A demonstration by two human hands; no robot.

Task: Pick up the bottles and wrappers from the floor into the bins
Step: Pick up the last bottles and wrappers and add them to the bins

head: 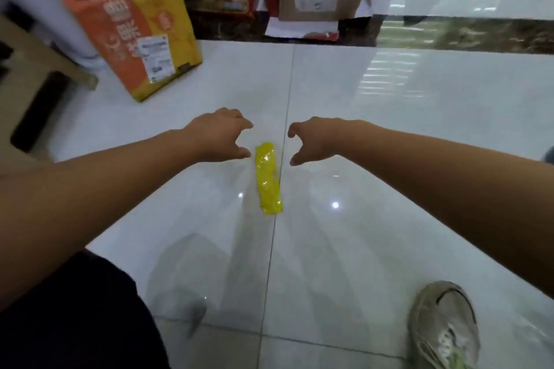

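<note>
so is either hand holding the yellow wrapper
No, the yellow wrapper lies on the white floor between the left hand and the right hand, both with spread fingers gripping nothing.

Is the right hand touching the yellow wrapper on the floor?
Apart. The head view shows a strip of white floor between the right hand and the yellow wrapper.

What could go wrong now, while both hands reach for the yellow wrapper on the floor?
1. The yellow wrapper lies flat on the glossy tile floor, so fingertips may push it along instead of pinching it.
2. The left hand and the right hand, both open and empty, aim at the same far end of the wrapper and may get in each other's way.
</note>
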